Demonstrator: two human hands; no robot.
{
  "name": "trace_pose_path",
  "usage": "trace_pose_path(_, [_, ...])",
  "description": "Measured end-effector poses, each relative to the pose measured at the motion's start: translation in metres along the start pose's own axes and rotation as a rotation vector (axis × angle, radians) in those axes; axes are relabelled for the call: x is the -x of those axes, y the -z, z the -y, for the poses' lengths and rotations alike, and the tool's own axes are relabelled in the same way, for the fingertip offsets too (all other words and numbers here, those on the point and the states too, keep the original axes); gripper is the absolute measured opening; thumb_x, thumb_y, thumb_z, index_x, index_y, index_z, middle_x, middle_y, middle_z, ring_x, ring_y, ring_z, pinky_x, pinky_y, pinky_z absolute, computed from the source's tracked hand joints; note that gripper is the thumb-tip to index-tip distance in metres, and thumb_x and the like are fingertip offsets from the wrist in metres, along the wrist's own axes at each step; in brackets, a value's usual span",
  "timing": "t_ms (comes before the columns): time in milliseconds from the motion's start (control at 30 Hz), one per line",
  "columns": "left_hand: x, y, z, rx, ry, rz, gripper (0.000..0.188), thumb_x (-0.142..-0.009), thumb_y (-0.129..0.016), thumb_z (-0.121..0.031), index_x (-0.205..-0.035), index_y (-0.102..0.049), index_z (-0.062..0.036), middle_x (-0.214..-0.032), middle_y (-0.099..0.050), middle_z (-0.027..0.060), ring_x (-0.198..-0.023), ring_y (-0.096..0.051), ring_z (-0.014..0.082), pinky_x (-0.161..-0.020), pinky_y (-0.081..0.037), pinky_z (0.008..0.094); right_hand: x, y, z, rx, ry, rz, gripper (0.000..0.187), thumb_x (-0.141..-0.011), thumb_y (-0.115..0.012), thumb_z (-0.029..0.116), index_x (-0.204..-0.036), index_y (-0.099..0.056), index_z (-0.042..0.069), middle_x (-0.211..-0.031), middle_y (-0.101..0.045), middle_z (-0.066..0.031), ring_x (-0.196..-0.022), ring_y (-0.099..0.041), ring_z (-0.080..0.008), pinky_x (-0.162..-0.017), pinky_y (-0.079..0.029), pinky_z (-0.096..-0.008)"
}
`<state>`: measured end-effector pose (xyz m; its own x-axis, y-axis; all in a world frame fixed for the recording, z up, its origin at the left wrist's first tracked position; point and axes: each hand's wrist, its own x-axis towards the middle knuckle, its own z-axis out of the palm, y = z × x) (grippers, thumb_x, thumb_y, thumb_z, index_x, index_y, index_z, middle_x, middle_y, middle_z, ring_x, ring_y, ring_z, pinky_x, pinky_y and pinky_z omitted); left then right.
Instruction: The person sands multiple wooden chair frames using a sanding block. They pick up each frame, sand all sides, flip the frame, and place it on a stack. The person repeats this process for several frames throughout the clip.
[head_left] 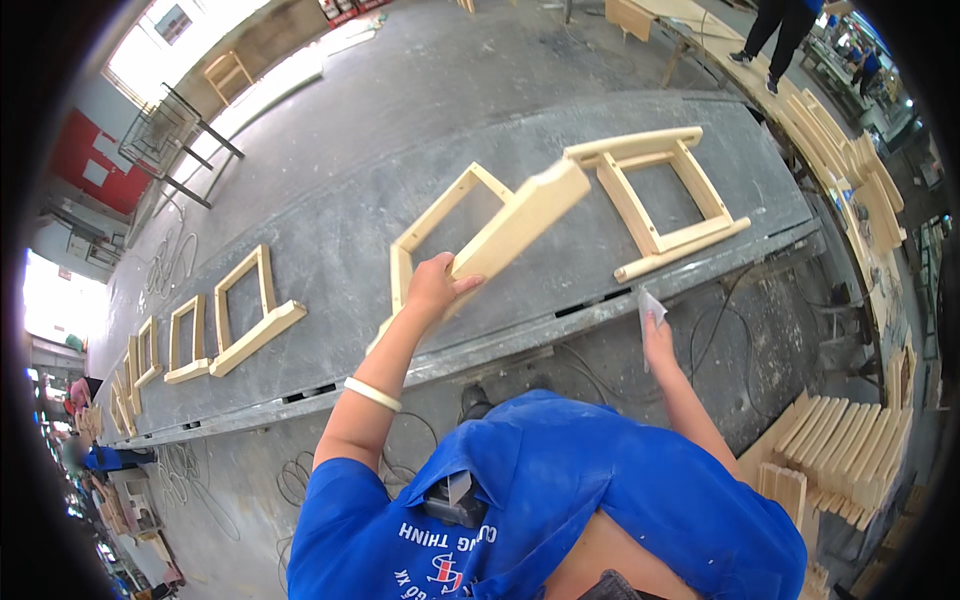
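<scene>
Because the wooden frame (500,240), over the grey table (340,255), is held only by the left hand (438,288), fingers clamped on its wide rail (530,215), it could twist and knock the neighbouring frame (627,208). The rail's long axis points forward and right. The right hand's (657,343) fingers pinch a whitish sheet (650,303), perhaps abrasive paper.

Arms, two, both bare at the forearm. Left forearm (398,345): reaching forward, slanting rightward; left hand (437,284) the farther extended, grip closed, one digit pointing right. Right forearm (695,408): slanting forward and leftward; right hand (658,342) lower in view, grip closed in a pinch (several fingers hidden from this angle). Hands well apart.
</scene>
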<state>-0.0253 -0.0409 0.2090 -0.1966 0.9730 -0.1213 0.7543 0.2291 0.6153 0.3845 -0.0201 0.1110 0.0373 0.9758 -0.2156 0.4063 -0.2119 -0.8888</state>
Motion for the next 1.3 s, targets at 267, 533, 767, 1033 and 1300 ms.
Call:
trace_pose_path(267, [0.020,0.019,-0.041,0.610,0.064,-0.160,0.041,-0.084,-0.068,-0.030,-0.107,-0.056,0.0016,-0.092,-0.064,0.0092,-0.081,-0.059,0.0134,-0.072,-0.048,0.0296,-0.005,-0.041,0.209,0.019,0.883,0.036,0.050,-0.085,-0.046,0.004,-0.134,-0.041,0.000,-0.140,-0.041,-0.0162,-0.132,-0.036,-0.0299,-0.108,-0.028,-0.0370])
trace_pose_path(533, [0.018,-0.009,-0.046,0.542,-0.081,-0.336,0.039,-0.089,-0.060,-0.034,-0.102,-0.053,0.0015,-0.093,-0.063,0.0170,-0.083,-0.060,0.0213,-0.073,-0.047,0.0349,-0.047,-0.183,0.314,0.493,1.202,-0.100,0.061,-0.085,-0.053,0.013,-0.140,-0.031,0.002,-0.147,-0.029,-0.0159,-0.137,-0.025,-0.0346,-0.111,-0.021,-0.0461])
trace_pose_path(767, [0.015,-0.006,-0.039,0.748,-0.012,-0.315,0.041,-0.089,-0.061,-0.036,-0.098,-0.053,0.0028,-0.089,-0.064,0.0163,-0.081,-0.060,0.0194,-0.070,-0.047,0.0333,-0.067,-0.208,0.336,0.450,1.284,-0.101,0.063,-0.086,-0.053,0.017,-0.141,-0.028,0.001,-0.148,-0.027,-0.0155,-0.139,-0.021,-0.0338,-0.111,-0.021,-0.0485])
trace_pose_path(1033, [0.023,-0.023,-0.044,0.687,-0.051,-0.297,0.033,-0.091,-0.057,-0.028,-0.105,-0.052,0.0015,-0.091,-0.061,0.0093,-0.081,-0.056,0.0134,-0.071,-0.046,0.0301,-0.092,-0.195,0.367,0.462,1.200,-0.210,0.064,-0.084,-0.056,0.018,-0.141,-0.031,0.003,-0.148,-0.028,-0.0127,-0.137,-0.024,-0.0345,-0.112,-0.021,-0.0479])
trace_pose_path(1300, [0.036,-0.031,-0.055,0.681,-0.073,-0.317,0.033,-0.089,-0.060,-0.028,-0.099,-0.051,0.0018,-0.084,-0.060,0.0106,-0.076,-0.056,0.0148,-0.067,-0.046,0.0309,-0.051,-0.177,0.315,0.553,1.161,-0.216,0.062,-0.085,-0.055,0.023,-0.140,-0.033,0.006,-0.149,-0.027,-0.0085,-0.137,-0.024,-0.0334,-0.110,-0.026,-0.0470])
